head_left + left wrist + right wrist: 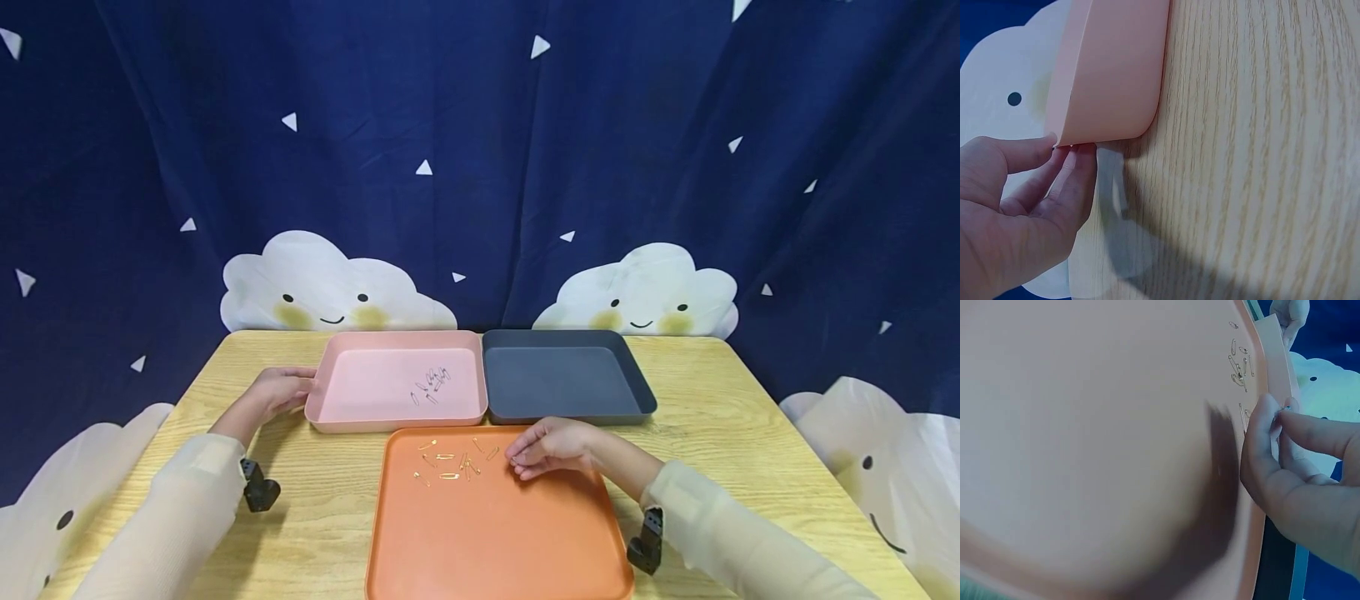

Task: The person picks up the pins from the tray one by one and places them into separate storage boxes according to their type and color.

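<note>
- No words, labels, brand names or numbers can be read in any of the three views.
- The pink tray [352, 417], the dark grey tray [570, 412] and the orange tray [495, 542] bear no print.
- The navy backdrop curtain [525, 167] carries only white triangles and smiling cloud figures [330, 287], which are drawings, not writing.

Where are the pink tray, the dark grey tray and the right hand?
pink tray [375, 387]: head view, on a bare part of its floor.
dark grey tray [558, 382]: head view, on its bare floor.
right hand [551, 446]: head view, on the back of the hand.
</note>
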The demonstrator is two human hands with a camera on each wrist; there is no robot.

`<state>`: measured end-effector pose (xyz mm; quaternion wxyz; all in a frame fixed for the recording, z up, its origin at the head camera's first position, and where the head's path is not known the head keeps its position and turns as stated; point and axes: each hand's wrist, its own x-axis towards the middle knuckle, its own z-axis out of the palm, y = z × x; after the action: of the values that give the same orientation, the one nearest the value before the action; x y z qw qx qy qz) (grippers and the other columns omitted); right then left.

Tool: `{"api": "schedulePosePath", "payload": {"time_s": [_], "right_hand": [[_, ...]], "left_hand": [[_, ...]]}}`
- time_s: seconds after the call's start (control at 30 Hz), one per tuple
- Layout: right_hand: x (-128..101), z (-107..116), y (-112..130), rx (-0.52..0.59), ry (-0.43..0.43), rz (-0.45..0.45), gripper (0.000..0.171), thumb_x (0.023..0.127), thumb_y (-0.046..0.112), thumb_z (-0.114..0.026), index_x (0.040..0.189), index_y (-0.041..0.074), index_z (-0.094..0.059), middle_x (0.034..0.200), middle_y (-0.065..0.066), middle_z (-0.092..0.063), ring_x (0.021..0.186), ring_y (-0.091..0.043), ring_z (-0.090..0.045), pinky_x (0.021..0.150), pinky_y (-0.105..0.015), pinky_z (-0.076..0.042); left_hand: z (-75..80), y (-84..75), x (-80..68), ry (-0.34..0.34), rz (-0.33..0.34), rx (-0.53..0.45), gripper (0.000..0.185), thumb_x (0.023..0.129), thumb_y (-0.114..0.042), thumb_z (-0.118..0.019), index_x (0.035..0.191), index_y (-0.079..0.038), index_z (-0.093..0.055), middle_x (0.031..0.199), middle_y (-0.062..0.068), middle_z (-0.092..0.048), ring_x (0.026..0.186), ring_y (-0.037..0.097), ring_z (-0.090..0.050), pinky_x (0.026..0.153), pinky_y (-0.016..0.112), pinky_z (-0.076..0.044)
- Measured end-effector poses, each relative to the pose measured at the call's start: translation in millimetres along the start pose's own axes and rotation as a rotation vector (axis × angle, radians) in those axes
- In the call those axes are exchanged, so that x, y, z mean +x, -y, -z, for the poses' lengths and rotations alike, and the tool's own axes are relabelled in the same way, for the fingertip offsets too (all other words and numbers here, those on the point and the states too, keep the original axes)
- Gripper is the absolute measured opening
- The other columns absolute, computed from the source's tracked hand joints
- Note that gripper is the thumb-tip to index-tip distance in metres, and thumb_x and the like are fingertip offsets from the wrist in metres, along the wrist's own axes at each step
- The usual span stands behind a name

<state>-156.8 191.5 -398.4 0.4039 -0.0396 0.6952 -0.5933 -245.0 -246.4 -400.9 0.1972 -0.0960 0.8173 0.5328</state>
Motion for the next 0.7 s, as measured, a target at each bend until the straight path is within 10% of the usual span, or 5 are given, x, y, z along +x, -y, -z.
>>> {"api": "schedulePosePath", "payload": {"time_s": [0.7], "right_hand": [[27.6,-9.7,30.7,0.001,-0.01,-0.045,0.037,0.088,-0.009,-0.056,0.124,-0.02,-0.052,0.085,-0.004,-0.073,0.072,-0.01,-0.068,0.077,-0.027,-0.061]], "left_hand": [[-0.2,0.3,0.6,0.0,0.0,0.019,0.054,0.095,-0.013,-0.053,0.142,0.009,-0.037,0.144,0.028,-0.043,0.09,0.001,-0.06,0.09,0.023,-0.056]]}}
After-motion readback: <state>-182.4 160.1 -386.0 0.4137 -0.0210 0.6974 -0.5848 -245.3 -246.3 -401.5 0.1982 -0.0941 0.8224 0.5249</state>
